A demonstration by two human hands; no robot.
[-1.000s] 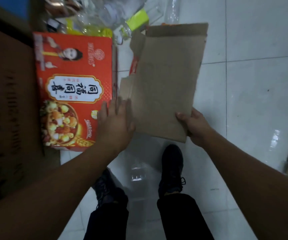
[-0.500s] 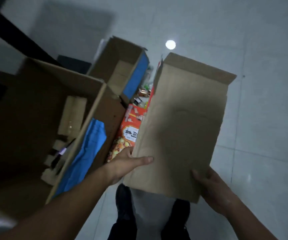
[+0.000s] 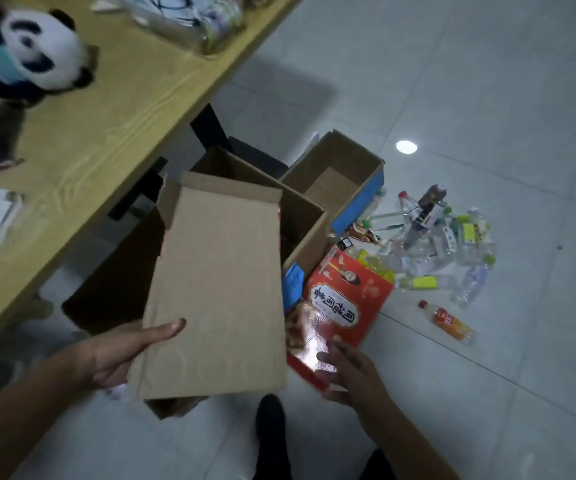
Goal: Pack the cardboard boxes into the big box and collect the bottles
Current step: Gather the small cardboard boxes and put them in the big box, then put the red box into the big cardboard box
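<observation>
A flattened brown cardboard box (image 3: pixel 217 289) hangs over the big open box (image 3: pixel 305 216) on the floor. My left hand (image 3: pixel 117 351) grips its lower left edge, thumb on top. My right hand (image 3: pixel 352 372) is off it, fingers spread, just above the near corner of a red printed flat box (image 3: pixel 345 299) that leans against the big box. A smaller open box with a blue side (image 3: pixel 342 178) stands behind. A heap of empty plastic bottles (image 3: pixel 432 237) lies on the tiles to the right, with one orange-drink bottle (image 3: pixel 447 322) apart.
A wooden table (image 3: pixel 106 116) runs along the left, carrying a panda plush (image 3: pixel 23 53) and a clear bag of items (image 3: pixel 189 19). Its dark leg (image 3: pixel 210 129) stands behind the boxes. My shoe (image 3: pixel 271 431) is on the tiles below.
The view swung up and left, bringing the table into sight. The flat brown box moved left over the big box, and my right hand let go of its edge.
</observation>
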